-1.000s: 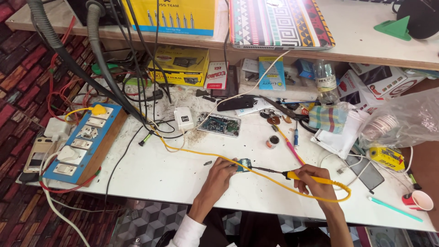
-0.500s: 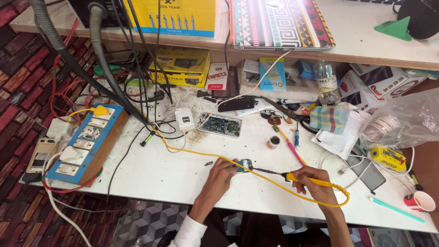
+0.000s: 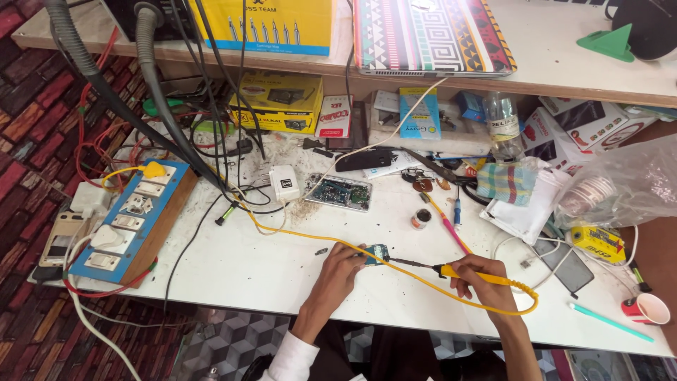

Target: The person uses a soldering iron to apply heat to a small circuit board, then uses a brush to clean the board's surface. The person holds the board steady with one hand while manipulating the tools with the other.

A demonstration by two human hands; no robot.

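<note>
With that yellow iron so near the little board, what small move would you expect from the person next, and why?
Probably easing the iron tip down onto the small board. The right hand holds the iron with its tip right at the board's edge, and the left hand pins the board flat on the table. Whether the tip already touches is too small to tell.

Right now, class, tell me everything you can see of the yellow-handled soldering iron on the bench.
The soldering iron has a slim yellow handle, a black collar and a thin dark metal tip. The right hand grips it like a pen, nearly level, tip pointing left at the small circuit board under the left hand. Its yellow cord loops behind the wrist, then crosses the white table.
</note>
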